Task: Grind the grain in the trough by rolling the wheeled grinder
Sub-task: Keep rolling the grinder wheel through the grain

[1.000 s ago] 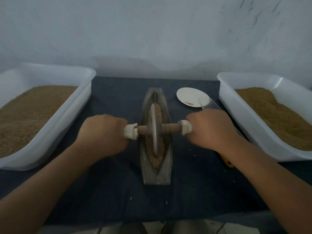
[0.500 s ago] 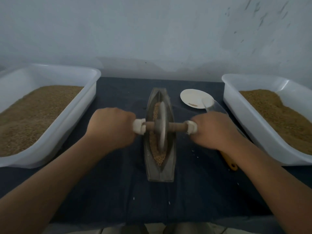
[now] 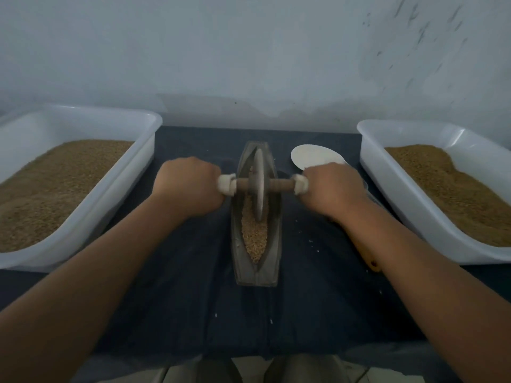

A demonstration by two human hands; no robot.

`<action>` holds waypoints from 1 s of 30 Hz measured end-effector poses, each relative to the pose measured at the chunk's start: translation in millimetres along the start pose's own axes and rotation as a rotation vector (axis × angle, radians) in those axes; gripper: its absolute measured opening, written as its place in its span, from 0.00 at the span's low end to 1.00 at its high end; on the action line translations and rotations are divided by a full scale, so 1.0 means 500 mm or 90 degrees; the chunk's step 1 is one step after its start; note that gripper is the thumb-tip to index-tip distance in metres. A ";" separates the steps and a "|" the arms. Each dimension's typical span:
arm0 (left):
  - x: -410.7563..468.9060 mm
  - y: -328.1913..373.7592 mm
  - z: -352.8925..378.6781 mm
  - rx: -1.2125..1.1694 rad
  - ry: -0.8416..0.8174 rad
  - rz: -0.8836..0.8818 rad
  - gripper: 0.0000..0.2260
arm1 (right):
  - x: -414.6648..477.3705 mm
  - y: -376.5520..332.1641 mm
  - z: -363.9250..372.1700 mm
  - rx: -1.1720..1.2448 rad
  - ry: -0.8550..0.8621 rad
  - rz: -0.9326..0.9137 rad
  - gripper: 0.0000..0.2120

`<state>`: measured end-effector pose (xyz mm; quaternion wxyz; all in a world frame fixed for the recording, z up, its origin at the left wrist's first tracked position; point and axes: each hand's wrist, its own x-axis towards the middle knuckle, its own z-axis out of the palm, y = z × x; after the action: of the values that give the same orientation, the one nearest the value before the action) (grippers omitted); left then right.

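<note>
At far end of long grey boat-shaped metal trough (image 3: 257, 275): grey disc-wheeled grinder on wooden axle (image 3: 259, 186), rolled up from mid-trough. My left grip (image 3: 188, 186) and right grip (image 3: 330, 189) clench its wrapped axle ends. Near end now shows bared tan grain (image 3: 254, 236); back-stroke likely due.

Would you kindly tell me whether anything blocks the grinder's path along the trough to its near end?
Nothing visible does: only grain lies in the trough between the grinder and the near end.
</note>
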<state>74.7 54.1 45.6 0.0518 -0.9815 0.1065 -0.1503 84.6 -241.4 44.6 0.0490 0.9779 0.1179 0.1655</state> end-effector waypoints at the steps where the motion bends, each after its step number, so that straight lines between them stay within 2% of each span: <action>1: -0.035 -0.004 0.005 0.015 0.021 0.018 0.16 | -0.031 0.003 -0.003 -0.002 -0.012 -0.030 0.25; 5: -0.122 -0.015 0.012 0.027 0.113 0.068 0.24 | -0.098 0.017 -0.018 0.052 -0.046 -0.074 0.21; 8: -0.064 -0.003 0.009 0.034 0.053 0.034 0.16 | -0.059 0.006 0.001 0.003 -0.041 -0.024 0.24; 11: 0.038 0.007 -0.005 0.020 0.004 -0.014 0.14 | 0.014 -0.002 0.028 0.004 0.018 0.072 0.25; 13: 0.075 0.009 -0.014 0.002 -0.031 -0.025 0.13 | 0.050 -0.004 0.027 0.018 0.004 0.097 0.24; 17: 0.032 0.010 -0.025 0.028 -0.019 0.008 0.14 | 0.012 0.001 0.015 0.019 -0.055 0.053 0.21; 21: -0.094 -0.006 -0.017 0.079 0.083 0.100 0.21 | -0.100 0.017 -0.014 0.079 -0.082 -0.040 0.22; 23: -0.107 -0.013 -0.012 0.087 0.120 0.095 0.25 | -0.113 0.018 -0.013 0.078 -0.067 -0.054 0.22; 27: -0.018 -0.009 0.021 0.044 0.048 0.029 0.16 | -0.048 -0.002 0.017 -0.007 0.057 0.002 0.25; 30: 0.065 -0.010 0.032 -0.005 0.036 -0.022 0.17 | 0.034 -0.007 0.024 -0.015 0.094 0.060 0.23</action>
<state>110.9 52.6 40.4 0.0420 -0.9787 0.0919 -0.1786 103.3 -234.4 38.3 0.0437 0.9669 0.0728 0.2408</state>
